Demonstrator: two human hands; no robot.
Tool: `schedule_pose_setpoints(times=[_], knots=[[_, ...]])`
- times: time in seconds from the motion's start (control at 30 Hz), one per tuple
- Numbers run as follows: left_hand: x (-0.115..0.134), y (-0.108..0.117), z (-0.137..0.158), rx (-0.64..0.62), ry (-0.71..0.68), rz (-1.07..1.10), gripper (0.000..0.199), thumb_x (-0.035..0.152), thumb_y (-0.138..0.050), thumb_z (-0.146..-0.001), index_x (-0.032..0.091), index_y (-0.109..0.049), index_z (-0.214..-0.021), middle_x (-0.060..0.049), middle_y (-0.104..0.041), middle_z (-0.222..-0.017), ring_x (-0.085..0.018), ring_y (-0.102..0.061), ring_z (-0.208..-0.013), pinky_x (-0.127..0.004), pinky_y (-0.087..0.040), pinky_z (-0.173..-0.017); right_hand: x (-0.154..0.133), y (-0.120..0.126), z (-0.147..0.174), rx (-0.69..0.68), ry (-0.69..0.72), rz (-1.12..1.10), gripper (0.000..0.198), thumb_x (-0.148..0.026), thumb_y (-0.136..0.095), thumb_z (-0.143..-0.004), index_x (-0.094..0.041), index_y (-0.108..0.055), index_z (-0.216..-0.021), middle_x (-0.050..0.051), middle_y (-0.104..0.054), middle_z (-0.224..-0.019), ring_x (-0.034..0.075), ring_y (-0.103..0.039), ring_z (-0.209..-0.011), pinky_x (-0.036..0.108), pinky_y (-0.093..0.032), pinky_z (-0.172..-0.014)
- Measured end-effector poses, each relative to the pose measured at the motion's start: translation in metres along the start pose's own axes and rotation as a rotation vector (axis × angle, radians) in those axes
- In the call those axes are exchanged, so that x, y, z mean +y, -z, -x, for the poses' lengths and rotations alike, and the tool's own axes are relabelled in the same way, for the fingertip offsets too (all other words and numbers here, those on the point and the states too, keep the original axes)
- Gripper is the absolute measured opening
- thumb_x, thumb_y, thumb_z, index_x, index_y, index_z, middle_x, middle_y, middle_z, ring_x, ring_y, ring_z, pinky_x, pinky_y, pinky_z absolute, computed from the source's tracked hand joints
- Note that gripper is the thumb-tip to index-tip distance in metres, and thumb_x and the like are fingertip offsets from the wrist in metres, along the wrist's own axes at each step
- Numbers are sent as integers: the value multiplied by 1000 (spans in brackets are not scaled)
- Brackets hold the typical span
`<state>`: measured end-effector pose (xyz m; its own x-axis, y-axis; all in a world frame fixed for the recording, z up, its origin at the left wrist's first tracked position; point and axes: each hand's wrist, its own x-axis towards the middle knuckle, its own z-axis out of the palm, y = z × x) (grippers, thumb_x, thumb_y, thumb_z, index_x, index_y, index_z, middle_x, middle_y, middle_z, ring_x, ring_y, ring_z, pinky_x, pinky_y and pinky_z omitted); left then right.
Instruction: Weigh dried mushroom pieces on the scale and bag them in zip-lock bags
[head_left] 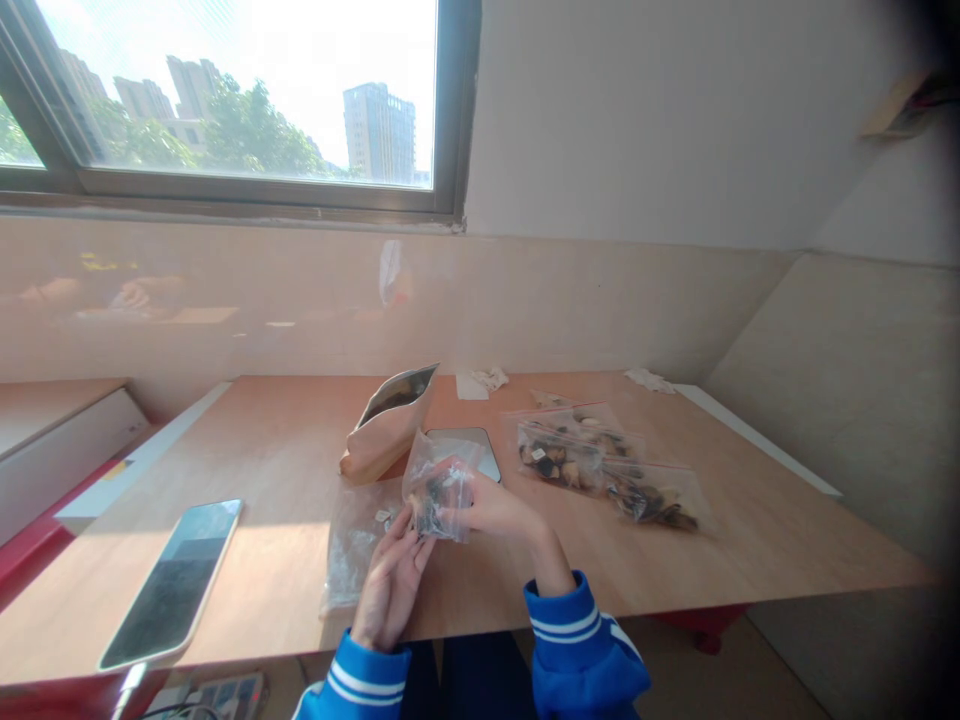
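Between my hands is a clear plastic bag (444, 498) with dark pieces inside, held above the table near its front edge. My right hand (499, 508) grips the bag from the right, fingers partly behind the film. From the lower left, my left hand (395, 578) pinches its lower edge. Under and beside my left wrist lies another clear plastic bag (349, 560), flat on the table. Just behind the held bag stands an open brown pouch (394, 428) with a silvery inside, tilted to the right. A flat, pale square device (484, 450) is partly hidden by the held bag.
Several filled clear bags (562, 455) of brown and dark pieces lie to the right. On the left, a phone (176, 580) with a cable (131, 685) rests on the wooden table (600, 570). Crumpled white paper (491, 379) sits by the back wall.
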<state>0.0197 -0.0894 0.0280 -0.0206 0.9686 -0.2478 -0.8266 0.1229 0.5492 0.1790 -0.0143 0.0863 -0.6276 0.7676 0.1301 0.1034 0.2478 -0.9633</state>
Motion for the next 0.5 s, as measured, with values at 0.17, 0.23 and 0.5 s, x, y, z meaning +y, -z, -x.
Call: schedule_pose_setpoints(times=[0.17, 0.23, 0.5], knots=[[-4, 3, -2, 21, -29, -48, 38, 3, -57, -83, 16, -63, -118, -9, -68, -117, -18, -61, -113, -31, -46, -104, -1, 1, 4, -69, -17, -21, 57, -37, -73, -74, -21, -49, -123, 6, -61, -106, 19, -61, -92, 37, -52, -85], [-4, 4, -2, 20, -37, -76, 39, 4, -59, -83, 16, -62, -120, -9, -67, -119, -19, -61, -114, -31, -47, -103, -2, 1, 6, -92, -9, -28, 55, -37, -69, -78, -20, -47, -126, 8, -59, -111, 20, -60, -97, 38, -51, -88], [-6, -2, -3, 29, -39, -141, 35, 5, -64, -80, 16, -66, -113, -10, -63, -127, -22, -56, -120, -33, -43, -107, -2, -7, 1, 42, -37, -9, 48, -41, -74, -72, -20, -55, -111, 3, -63, -99, 20, -60, -94, 33, -51, -82]])
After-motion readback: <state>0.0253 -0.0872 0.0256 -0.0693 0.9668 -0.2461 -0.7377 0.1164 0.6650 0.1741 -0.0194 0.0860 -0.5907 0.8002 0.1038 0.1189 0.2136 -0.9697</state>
